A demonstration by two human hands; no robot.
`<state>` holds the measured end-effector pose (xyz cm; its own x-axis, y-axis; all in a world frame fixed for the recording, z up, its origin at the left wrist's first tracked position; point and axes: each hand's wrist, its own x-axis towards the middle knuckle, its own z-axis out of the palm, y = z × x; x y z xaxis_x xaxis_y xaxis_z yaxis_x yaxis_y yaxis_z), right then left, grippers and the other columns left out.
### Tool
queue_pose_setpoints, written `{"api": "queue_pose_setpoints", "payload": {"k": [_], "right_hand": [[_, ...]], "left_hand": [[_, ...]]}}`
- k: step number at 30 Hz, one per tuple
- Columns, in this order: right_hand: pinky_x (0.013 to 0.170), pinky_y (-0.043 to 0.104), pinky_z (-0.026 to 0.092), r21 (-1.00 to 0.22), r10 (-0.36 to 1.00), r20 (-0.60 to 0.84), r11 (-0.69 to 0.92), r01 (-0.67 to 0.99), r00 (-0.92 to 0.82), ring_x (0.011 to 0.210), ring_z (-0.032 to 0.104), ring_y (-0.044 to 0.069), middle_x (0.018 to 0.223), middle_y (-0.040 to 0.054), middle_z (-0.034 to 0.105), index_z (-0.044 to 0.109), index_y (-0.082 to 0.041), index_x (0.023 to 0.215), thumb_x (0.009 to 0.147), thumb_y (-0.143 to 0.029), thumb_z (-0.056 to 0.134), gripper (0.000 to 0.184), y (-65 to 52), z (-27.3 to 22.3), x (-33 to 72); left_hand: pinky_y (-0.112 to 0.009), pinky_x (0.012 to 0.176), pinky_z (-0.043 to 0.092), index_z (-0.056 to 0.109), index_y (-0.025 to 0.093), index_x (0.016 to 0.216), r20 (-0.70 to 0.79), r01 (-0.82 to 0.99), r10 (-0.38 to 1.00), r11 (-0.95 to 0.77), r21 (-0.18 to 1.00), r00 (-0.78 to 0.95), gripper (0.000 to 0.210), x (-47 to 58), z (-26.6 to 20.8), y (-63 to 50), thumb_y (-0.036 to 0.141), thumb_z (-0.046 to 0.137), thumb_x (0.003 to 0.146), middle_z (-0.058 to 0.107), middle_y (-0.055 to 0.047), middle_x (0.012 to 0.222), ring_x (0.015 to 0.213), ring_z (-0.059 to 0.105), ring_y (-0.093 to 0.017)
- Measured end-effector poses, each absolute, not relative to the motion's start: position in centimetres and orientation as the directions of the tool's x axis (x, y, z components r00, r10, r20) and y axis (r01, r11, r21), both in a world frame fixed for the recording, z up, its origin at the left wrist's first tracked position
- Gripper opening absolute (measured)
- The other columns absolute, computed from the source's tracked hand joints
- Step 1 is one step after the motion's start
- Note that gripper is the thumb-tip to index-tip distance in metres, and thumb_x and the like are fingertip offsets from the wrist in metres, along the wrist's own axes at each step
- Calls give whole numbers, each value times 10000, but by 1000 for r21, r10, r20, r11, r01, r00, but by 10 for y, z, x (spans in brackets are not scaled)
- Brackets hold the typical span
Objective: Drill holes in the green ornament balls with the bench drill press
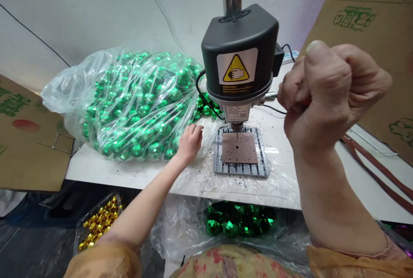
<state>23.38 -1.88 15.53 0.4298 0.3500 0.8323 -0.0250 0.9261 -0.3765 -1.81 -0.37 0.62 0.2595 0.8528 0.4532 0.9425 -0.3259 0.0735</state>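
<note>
A small drill press (240,58) with a black motor cover and a yellow warning label stands in front of me. Its bit points down at a brown square board (240,151) with a dark hole, lying on the slotted metal base (265,168). My right hand (325,88) is closed in a fist around the feed handle (270,97) at the press's right side. My left hand (191,139) is by the mouth of a clear bag (145,101) full of shiny green faceted balls. Its fingers are curled together; what they hold, if anything, is hidden.
Loose green balls (206,106) lie behind the press. More green balls (240,222) sit in plastic below the table's front edge. Gold balls (101,222) fill a clear container at lower left. Cardboard boxes flank both sides. Dark shavings dot the white table (193,183).
</note>
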Motion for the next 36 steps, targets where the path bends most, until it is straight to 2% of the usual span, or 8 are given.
{"api": "queue_pose_setpoints", "payload": {"k": [4,9,12,14,16,18,23,36], "right_hand": [[410,293,245,-372,341,833,928,-16,435,394,342,74,456,-61,296,397,-211,524,915,-162,635,460,-18,155,235],[425,290,237,-388,357,823,921,-21,442,404,346,71,451,-60,309,372,-208,531,909,-133,627,462,-21,155,234],[425,286,248,-363,343,838,931,-36,424,404,342,70,458,-60,296,366,-208,538,915,-122,616,460,-21,155,234],[423,286,265,-351,338,852,935,-42,400,404,355,73,465,-60,299,378,-209,542,918,-122,615,453,-21,154,235],[419,286,272,-346,341,857,936,-59,386,406,366,78,467,-60,303,398,-209,547,916,-125,622,440,-21,154,236],[414,288,268,-349,352,850,934,-82,392,404,362,79,464,-62,305,406,-207,549,909,-131,634,433,-22,154,237],[422,311,262,-400,391,832,914,-63,394,410,340,88,454,-55,314,400,-215,539,910,-220,663,455,-24,153,236],[465,380,297,-491,412,845,851,188,342,448,358,152,496,-10,362,385,-252,624,970,-546,505,470,-21,144,239]], "left_hand": [[-493,916,529,668,94,1226,118,988,990,-58,-143,75,398,-12,11,48,11,450,903,549,-292,1410,1248,584,-422],[-513,925,512,693,90,1139,24,982,1000,23,-186,-19,321,-7,21,64,53,526,867,562,-288,1364,1194,611,-445],[-499,926,524,708,127,1073,27,999,999,34,39,-35,295,-11,29,59,167,705,781,582,-233,1298,1099,657,-407],[-442,882,551,702,162,1054,71,924,997,0,382,-29,324,-12,31,49,260,759,750,626,-149,1151,980,683,-314],[-372,790,572,664,190,1071,78,649,996,-32,760,-42,368,-6,29,35,343,766,751,646,-65,975,857,674,-227],[-315,711,564,619,193,1085,16,278,999,-3,961,-46,422,5,24,20,407,770,754,654,-23,874,780,658,-177],[-298,783,541,638,212,1202,-46,-46,999,47,998,16,563,33,5,-4,425,829,718,719,-42,1029,902,675,-176],[-417,1055,508,673,200,1130,172,89,980,-181,979,104,486,52,-30,-3,461,857,763,728,-97,1186,1111,688,-237]]}}
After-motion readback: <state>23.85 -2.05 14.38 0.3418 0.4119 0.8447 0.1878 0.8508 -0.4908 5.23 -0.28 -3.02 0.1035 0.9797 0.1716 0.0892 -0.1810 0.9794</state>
